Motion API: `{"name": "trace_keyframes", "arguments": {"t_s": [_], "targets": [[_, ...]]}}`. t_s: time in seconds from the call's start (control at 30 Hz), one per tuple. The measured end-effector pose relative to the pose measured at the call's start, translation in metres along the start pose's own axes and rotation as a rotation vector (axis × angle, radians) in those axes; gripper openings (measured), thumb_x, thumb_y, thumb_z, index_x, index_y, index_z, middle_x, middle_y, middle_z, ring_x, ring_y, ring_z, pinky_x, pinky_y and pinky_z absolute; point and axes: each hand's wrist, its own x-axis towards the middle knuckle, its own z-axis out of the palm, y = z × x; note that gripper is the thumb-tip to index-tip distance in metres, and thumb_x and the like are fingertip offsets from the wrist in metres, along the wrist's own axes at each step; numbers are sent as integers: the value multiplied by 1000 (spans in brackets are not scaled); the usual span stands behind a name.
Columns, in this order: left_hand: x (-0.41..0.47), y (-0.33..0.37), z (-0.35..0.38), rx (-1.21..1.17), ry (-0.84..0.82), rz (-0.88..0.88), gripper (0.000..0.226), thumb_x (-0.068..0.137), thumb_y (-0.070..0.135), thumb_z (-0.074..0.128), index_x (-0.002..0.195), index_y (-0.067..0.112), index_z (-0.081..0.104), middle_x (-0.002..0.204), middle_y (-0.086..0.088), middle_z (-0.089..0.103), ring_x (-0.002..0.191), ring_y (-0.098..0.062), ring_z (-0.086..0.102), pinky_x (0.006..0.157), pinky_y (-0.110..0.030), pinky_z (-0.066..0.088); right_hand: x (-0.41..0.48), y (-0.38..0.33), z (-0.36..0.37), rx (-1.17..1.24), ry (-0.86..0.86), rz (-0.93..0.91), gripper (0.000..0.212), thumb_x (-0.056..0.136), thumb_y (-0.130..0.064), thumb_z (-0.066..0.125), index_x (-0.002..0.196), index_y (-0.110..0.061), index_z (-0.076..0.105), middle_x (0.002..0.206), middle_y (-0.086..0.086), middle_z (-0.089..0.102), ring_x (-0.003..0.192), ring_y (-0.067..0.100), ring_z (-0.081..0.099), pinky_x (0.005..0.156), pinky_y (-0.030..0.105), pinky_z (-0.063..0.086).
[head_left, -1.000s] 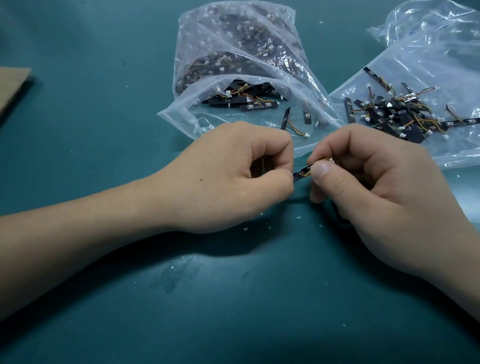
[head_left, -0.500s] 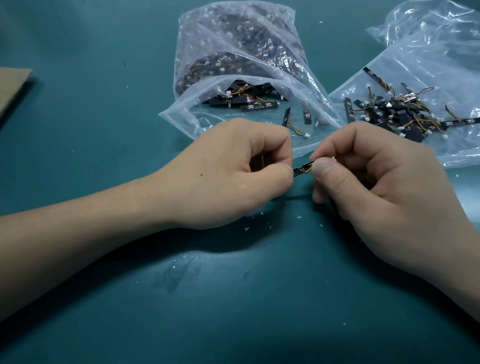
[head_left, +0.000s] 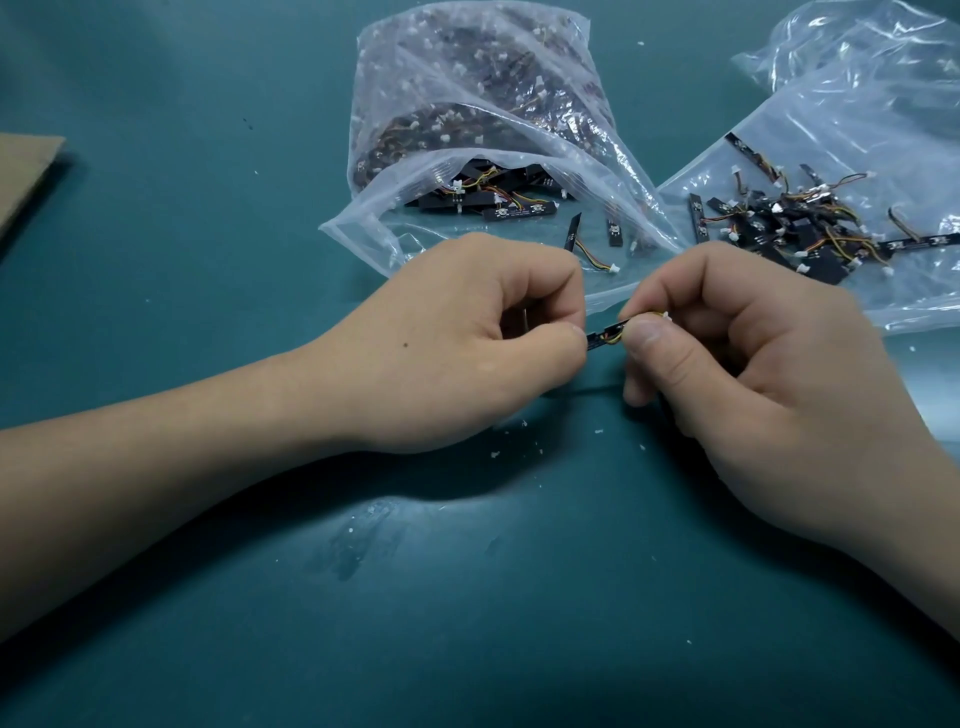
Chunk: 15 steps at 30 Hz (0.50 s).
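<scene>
1. The black circuit strip (head_left: 601, 338) you worked on looked light, thin and stiff. I judged it would snap rather than flex if you levered it.
2. Its coloured wires (head_left: 614, 340) were soft and probably weak where they joined the strip, so tugging them looked risky.
3. The safest holds seemed to be the strip's bare end and the white connector (head_left: 666, 315), not the wires themselves.
4. You held the strip in the air between your two hands, just above the green table (head_left: 208, 270) and in front of the open plastic bag (head_left: 467, 104) of similar parts.
5. Your left hand (head_left: 467, 343) was curled, thumb and forefinger pinching the strip's left end, with the forearm lying on the table.
6. Your right hand (head_left: 753, 374) was also curled, its thumb clamped over the wired end against the fingers behind.
</scene>
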Motion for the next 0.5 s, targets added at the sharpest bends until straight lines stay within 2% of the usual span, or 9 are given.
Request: {"name": "trace_keyframes", "arguments": {"t_s": [0.4,0.5], "targets": [[0,1,0,-2,-6,5,14,85,19,59,71,17,58,60,5,56,53,-7,46,55,-16,36,0,0,-2,5,-11,-10,9,98,-29,58,90,-31,58,71,-9,71,52,20,57,48,27,43],[0,1,0,-14,-1,5,15,86,19,59,71,19,57,61,6,57,54,-5,46,55,-16,37,0,0,-1,3,0,-7,8,99,-29,58,90,-31,58,71,-10,71,52,21,56,48,25,43]]}}
